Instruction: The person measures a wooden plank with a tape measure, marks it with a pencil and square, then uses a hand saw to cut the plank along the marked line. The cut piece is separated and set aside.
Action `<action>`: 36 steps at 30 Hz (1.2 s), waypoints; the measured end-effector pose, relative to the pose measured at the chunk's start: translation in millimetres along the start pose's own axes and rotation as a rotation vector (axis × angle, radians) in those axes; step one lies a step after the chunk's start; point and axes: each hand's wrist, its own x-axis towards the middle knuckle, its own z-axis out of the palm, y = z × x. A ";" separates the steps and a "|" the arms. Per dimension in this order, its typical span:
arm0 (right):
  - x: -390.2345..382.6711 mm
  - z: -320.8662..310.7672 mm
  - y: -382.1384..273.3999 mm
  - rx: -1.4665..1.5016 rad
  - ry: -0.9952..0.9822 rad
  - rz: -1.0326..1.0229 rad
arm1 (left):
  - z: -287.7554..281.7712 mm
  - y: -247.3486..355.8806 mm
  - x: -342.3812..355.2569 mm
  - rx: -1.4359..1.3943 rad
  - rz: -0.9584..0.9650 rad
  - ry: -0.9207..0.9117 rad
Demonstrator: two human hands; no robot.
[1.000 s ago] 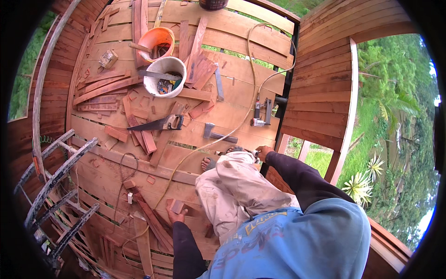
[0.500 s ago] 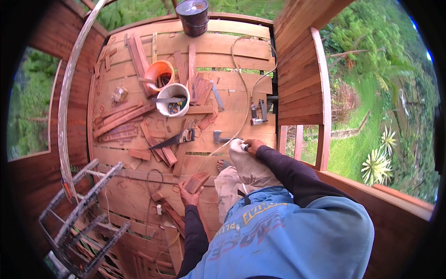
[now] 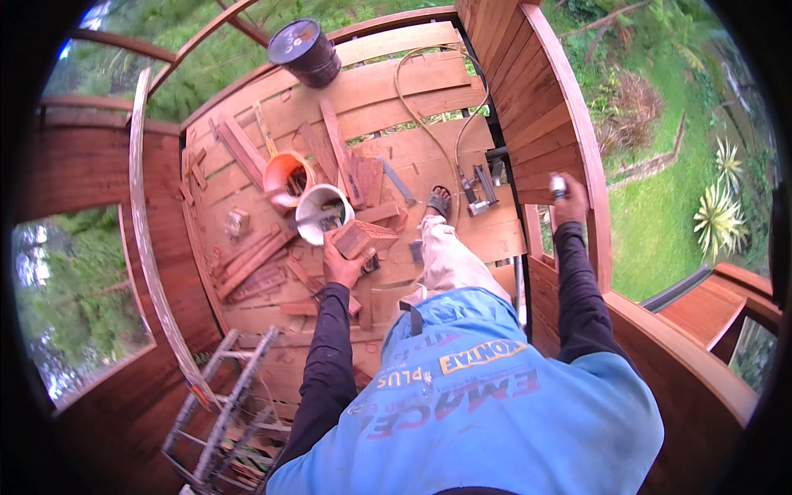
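Note:
My left hand [image 3: 340, 268] is closed around a short reddish wood block [image 3: 363, 238], held up in front of the white bucket [image 3: 343, 204]. On the right, my right hand [image 3: 570, 206] grips a small white-topped cylinder [image 3: 558, 183], too small to name for certain. That hand is raised beside the plank wall, near the upright wooden post [image 3: 596, 239] of the opening. A nail gun [image 3: 481, 191] lies on the floor to the left of it, next to my sandalled foot [image 3: 440, 200].
An orange bucket [image 3: 272, 172] stands among reddish wood offcuts [image 3: 256, 256]. A dark drum [image 3: 307, 58] sits at the far edge. A yellowish hose [image 3: 399, 82] loops across the planks. A ladder [image 3: 224, 404] and a long pale pole [image 3: 142, 214] lean at the left.
My right hand has lifted off my knee and moved right to the wall with the white-topped cylinder. My left hand has carried the wood block up and forward. My foot has stepped forward.

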 end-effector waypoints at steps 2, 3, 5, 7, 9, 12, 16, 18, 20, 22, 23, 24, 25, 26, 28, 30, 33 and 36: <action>59.6 -19.1 -24.8 -0.310 0.125 -0.037 | 1.3 13.9 39.8 0.007 -0.003 -0.017; 85.8 -26.1 -27.4 -0.285 0.182 0.017 | 4.3 23.4 66.6 -0.006 0.004 -0.038; 137.0 -29.2 -17.7 -0.310 0.304 0.006 | 19.8 49.9 118.6 -0.004 0.081 -0.046; 171.4 -35.0 18.5 -0.477 0.335 -0.025 | 36.8 71.0 164.2 0.015 0.076 -0.117; 184.3 -23.2 73.2 -0.605 0.327 0.137 | 56.1 92.6 203.1 -0.014 0.133 -0.204; 188.5 6.6 89.6 -0.669 0.143 0.595 | 74.8 131.1 253.6 0.236 0.183 -0.336; 154.3 34.1 101.2 -0.699 0.217 0.606 | 119.4 176.0 317.7 0.265 0.345 -0.534; 152.0 37.3 77.3 -0.697 0.178 0.628 | 148.2 209.4 335.2 0.230 0.419 -0.682; 154.5 32.4 65.9 -0.590 0.128 0.552 | 169.6 220.2 358.6 0.267 0.529 -0.809; 146.5 26.1 81.6 -0.562 0.097 0.502 | 207.5 229.2 384.0 0.326 0.547 -1.031; 142.2 21.9 91.8 -0.551 0.082 0.476 | 227.8 235.1 393.7 0.387 0.582 -1.118; 137.4 19.5 103.8 -0.526 0.086 0.447 | 249.0 239.4 405.2 0.449 0.622 -1.199; 133.4 19.5 115.7 -0.505 0.092 0.411 | 272.9 233.8 421.3 0.464 0.664 -1.301; 128.1 21.5 126.0 -0.486 0.096 0.374 | 291.4 226.3 433.8 0.528 0.733 -1.379; 125.2 26.2 142.5 -0.511 0.079 0.404 | 332.3 236.2 436.7 0.637 0.871 -1.519; 132.1 34.1 125.5 -0.505 0.094 0.454 | 370.2 261.6 433.5 0.764 0.912 -1.653; 126.5 38.5 122.4 -0.449 0.221 0.500 | 414.7 258.4 418.7 0.901 1.123 -1.709; 122.1 53.4 128.0 -0.402 0.384 0.420 | 458.9 222.0 415.5 1.007 1.313 -1.723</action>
